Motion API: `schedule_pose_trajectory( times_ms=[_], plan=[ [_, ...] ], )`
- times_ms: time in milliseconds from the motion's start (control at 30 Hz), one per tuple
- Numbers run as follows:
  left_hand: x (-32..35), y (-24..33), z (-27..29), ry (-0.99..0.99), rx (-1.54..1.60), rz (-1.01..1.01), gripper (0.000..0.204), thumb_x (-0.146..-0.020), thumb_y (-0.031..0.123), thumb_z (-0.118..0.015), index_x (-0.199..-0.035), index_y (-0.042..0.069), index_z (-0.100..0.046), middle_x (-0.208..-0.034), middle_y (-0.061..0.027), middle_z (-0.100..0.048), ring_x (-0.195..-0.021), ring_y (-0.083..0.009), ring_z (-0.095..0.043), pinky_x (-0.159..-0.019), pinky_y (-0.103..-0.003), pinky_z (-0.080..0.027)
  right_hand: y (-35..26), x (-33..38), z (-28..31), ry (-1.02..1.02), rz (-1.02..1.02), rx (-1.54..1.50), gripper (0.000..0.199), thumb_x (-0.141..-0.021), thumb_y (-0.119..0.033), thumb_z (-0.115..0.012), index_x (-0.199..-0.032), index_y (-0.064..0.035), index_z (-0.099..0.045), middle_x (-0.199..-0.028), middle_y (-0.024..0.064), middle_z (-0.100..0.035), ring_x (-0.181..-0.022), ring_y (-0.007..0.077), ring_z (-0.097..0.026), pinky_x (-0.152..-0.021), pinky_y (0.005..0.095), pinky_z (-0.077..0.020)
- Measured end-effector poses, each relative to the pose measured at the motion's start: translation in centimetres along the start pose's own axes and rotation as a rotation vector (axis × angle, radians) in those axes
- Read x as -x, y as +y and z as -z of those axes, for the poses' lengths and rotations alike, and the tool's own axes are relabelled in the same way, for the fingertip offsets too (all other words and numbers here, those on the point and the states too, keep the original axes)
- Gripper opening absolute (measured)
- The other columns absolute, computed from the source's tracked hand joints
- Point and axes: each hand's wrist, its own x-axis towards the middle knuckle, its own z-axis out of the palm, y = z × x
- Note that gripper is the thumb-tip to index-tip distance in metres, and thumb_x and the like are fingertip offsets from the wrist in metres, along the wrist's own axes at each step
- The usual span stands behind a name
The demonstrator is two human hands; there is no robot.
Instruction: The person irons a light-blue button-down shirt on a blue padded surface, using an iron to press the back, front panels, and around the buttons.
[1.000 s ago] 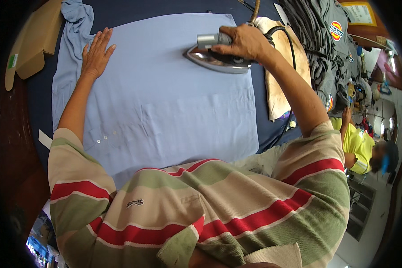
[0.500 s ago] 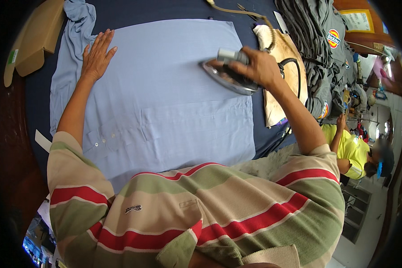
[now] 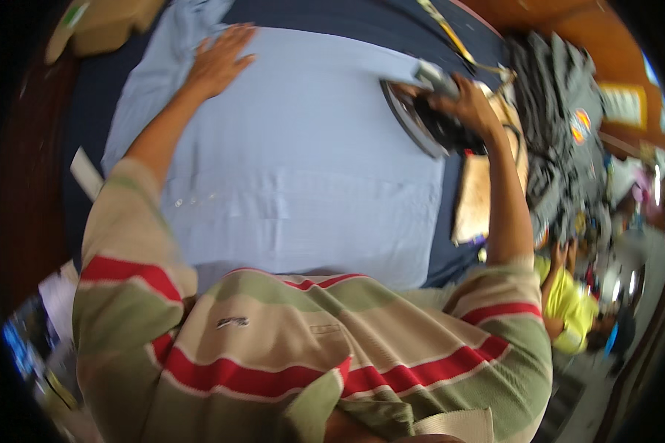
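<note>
A light blue shirt lies spread flat on a dark blue padded board. My left hand rests open and flat on the shirt's far left part, fingers apart. My right hand grips the handle of a clothes iron, which is tilted up with its metal soleplate facing left, at the shirt's right edge. My striped sleeves and chest fill the lower part of the view.
A tan pad lies right of the shirt on the board. A heap of dark grey garments sits at the far right. A person in a yellow top is at the lower right. A cardboard box stands at the top left.
My right hand has moved the iron to the right across the shirt and tipped it up off the cloth at the right edge. My left hand stays pressed on the shirt.
</note>
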Motion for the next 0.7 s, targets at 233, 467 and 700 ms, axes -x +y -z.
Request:
schedule_pose_trajectory(
  times_ms=[233,467,700],
  plan=[
    [0.7,0.6,1.3,-0.04,0.002,0.015,0.054,-0.094,0.042,-0.037,-0.143,0.027,-0.022,-0.149,0.0033,-0.02,-0.138,-0.0168,-0.016,-0.109,-0.049,-0.013,-12.1,0.3,-4.2,-0.04,0.091,-0.09,0.051,-0.067,-0.036,-0.07,-0.103,-0.0012,-0.058,-0.086,0.0209,-0.065,-0.081,0.0343,-0.064,-0.073,0.039,-0.0491],
    [4.5,-4.3,3.9,0.463,-0.016,0.149,0.051,-0.089,0.039,-0.048,-0.137,0.024,-0.038,-0.141,-0.0022,-0.037,-0.132,-0.0198,-0.031,-0.104,-0.049,-0.023,-21.1,-8.2,-5.9,0.049,0.151,0.021,0.05,-0.07,-0.041,-0.065,-0.103,-0.0042,-0.06,-0.089,0.0188,-0.065,-0.087,0.0334,-0.063,-0.075,0.0401,-0.0491],
    [11.0,-13.7,3.0,0.256,0.117,0.636,0.032,-0.09,0.034,-0.049,-0.113,0.012,-0.051,-0.113,-0.0095,-0.057,-0.101,-0.03,-0.056,-0.083,-0.048,-0.043,-24.3,-13.0,-6.7,0.077,0.145,0.018,0.049,-0.07,-0.04,-0.065,-0.105,-0.006,-0.061,-0.097,0.018,-0.065,-0.093,0.0323,-0.062,-0.079,0.0396,-0.0485]
  ],
)
